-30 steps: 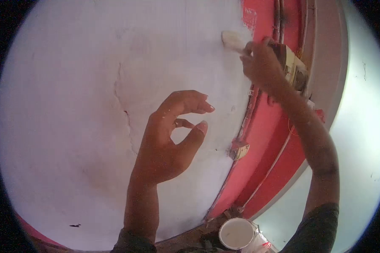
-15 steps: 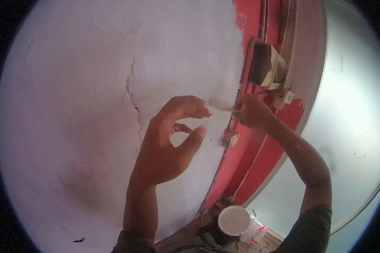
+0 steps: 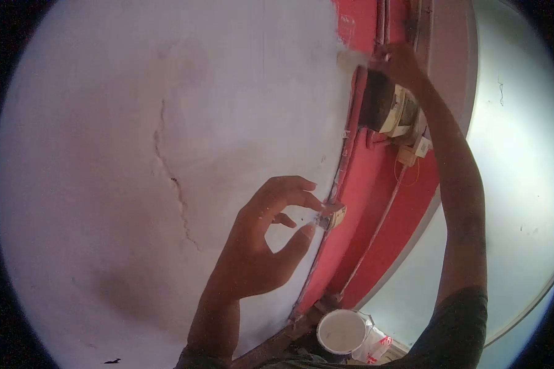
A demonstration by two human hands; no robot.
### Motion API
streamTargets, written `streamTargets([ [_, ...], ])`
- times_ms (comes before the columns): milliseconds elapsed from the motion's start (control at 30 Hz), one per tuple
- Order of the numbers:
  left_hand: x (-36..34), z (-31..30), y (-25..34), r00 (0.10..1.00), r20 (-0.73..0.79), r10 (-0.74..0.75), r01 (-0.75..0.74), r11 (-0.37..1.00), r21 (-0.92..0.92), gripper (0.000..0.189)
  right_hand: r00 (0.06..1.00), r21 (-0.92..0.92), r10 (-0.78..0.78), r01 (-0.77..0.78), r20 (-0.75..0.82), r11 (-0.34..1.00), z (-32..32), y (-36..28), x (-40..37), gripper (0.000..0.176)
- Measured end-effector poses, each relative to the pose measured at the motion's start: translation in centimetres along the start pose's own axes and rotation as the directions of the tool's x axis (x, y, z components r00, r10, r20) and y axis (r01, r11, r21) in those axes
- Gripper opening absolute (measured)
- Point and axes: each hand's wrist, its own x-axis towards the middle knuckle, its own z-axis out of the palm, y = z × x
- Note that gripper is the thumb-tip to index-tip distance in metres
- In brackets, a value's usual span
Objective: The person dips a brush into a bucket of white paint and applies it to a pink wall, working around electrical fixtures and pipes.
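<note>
My right hand (image 3: 400,63) is closed round the handle of a pale brush (image 3: 354,59), whose blurred head lies against the edge where the white wall (image 3: 240,80) meets the red strip (image 3: 357,178). My left hand (image 3: 274,237) hangs in front of the white wall, fingers curved and apart from the thumb, with nothing between them. Just beyond its fingertips is a small switch box (image 3: 333,216). Below my right hand, a dark and cream electrical box (image 3: 388,107) is fixed to the red strip.
A long crack (image 3: 175,181) runs down the white wall. At the bottom stands a white bucket (image 3: 341,332), beside a plastic bag (image 3: 373,345) with red print. Pipes and a small white socket (image 3: 422,146) are on the red part. A pale panel (image 3: 517,172) curves along the right.
My right hand has moved up with the brush, from beside the lower socket to above the electrical box. My left hand has shifted down and right, nearer the switch box.
</note>
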Motion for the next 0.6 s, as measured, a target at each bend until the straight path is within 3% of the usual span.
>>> streamTargets([
  [100,1.0,0.8,-0.5,1.000,-0.004,0.011,-0.011,1.000,0.009,0.026,0.954,0.198,0.263,-0.232,-0.146,0.952,-4.0,-3.9,1.4,0.036],
  [200,1.8,1.5,-1.4,1.000,-0.025,0.003,-0.003,1.000,-0.014,0.026,0.970,0.143,0.119,-0.090,-0.210,0.986,-1.6,0.9,3.0,0.032],
  [300,2.3,2.2,-2.4,0.999,-0.038,-0.008,0.007,0.999,-0.043,0.026,0.991,0.131,0.086,-0.072,-0.101,0.989,-0.2,-4.4,-0.5,0.028],
  [367,2.6,2.7,-3.2,0.999,-0.044,-0.004,0.002,0.998,-0.057,0.026,0.982,0.259,0.127,-0.087,-0.141,0.962,2.4,-6.3,-3.7,0.025],
  [433,2.9,3.2,-4.1,0.999,-0.047,-0.001,-0.003,0.996,-0.090,0.026,0.965,0.278,0.252,-0.261,0.069,0.924,2.0,-8.9,-6.6,0.019],
  [533,3.3,4.0,-4.8,1.000,-0.029,-0.011,0.008,0.994,-0.108,0.026,0.934,0.462,0.318,-0.357,0.163,0.812,3.4,-9.9,-11.5,0.018],
  [600,3.5,4.3,-5.1,1.000,-0.003,-0.016,0.016,0.994,-0.109,0.025,0.896,0.420,0.321,-0.430,0.307,0.799,2.8,-10.9,-14.0,0.020],
])
